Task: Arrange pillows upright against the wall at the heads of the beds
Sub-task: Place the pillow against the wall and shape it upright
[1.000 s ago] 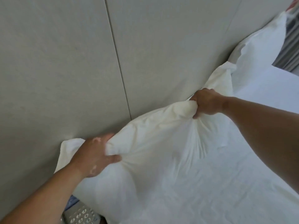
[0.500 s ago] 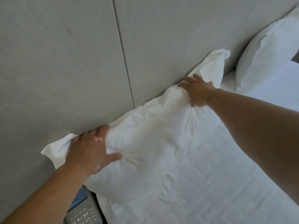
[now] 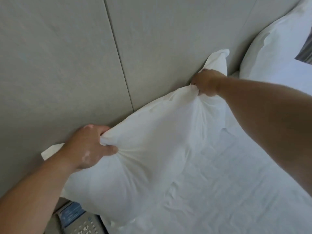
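A white pillow (image 3: 152, 137) leans against the grey padded wall (image 3: 67, 65) at the head of a white bed (image 3: 219, 191). My left hand (image 3: 87, 146) pinches the pillow's top edge near its left corner, bunching the fabric. My right hand (image 3: 206, 81) grips the top edge near the right corner, whose loose flap sticks up past my fingers. A second white pillow (image 3: 270, 48) stands upright against the wall further right.
A telephone with a keypad (image 3: 79, 222) sits on a surface beside the bed at the lower left, below the pillow's corner. A vertical seam (image 3: 118, 53) runs down the wall panels. A striped grey fabric (image 3: 306, 53) shows at the right edge.
Half a second ago both hands pressed flat on the pillow against the wall. Now both have closed on its top edge, and its middle has puffed up.
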